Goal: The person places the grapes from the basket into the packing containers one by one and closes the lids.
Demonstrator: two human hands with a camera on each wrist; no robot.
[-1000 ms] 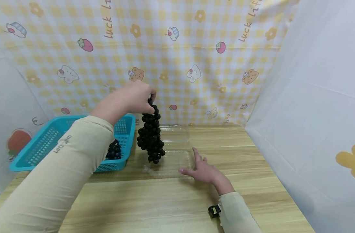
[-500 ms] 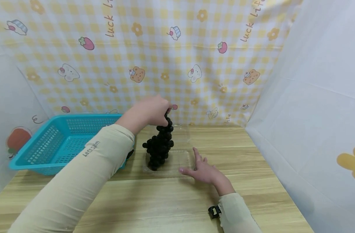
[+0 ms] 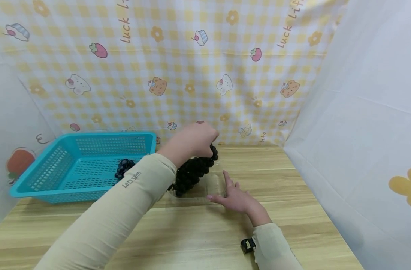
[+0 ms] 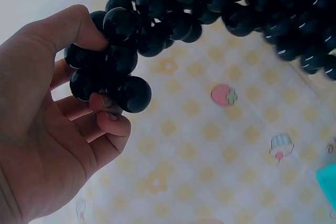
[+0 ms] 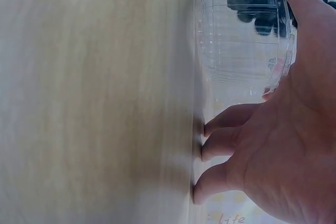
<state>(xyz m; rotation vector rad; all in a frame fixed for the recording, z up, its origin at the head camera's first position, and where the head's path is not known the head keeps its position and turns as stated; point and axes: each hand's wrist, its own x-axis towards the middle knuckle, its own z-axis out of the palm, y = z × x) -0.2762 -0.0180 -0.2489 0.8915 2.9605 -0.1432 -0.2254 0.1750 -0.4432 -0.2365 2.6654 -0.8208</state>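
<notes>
My left hand (image 3: 196, 139) pinches a bunch of black grapes (image 3: 193, 172) by its upper end, thumb and fingertips around the top grapes in the left wrist view. The bunch slants down to the left, its lower end in a clear plastic container (image 3: 214, 183) on the table. My right hand (image 3: 237, 197) stays at the container's right side, thumb at the front rim and index finger stretched along the side. In the right wrist view its other fingers (image 5: 215, 182) rest their tips on the wooden surface, and dark grapes show through the clear wall.
A turquoise slotted basket (image 3: 73, 193) stands at the left, with more dark grapes (image 3: 124, 167) at its right end, partly behind the left sleeve. A patterned cloth (image 3: 192, 63) hangs behind the table. A small black object (image 3: 248, 245) sits by the right sleeve.
My left hand has moved right and down with the grapes, from hanging over the container's left side to lying slanted into it. The right hand has stayed in place.
</notes>
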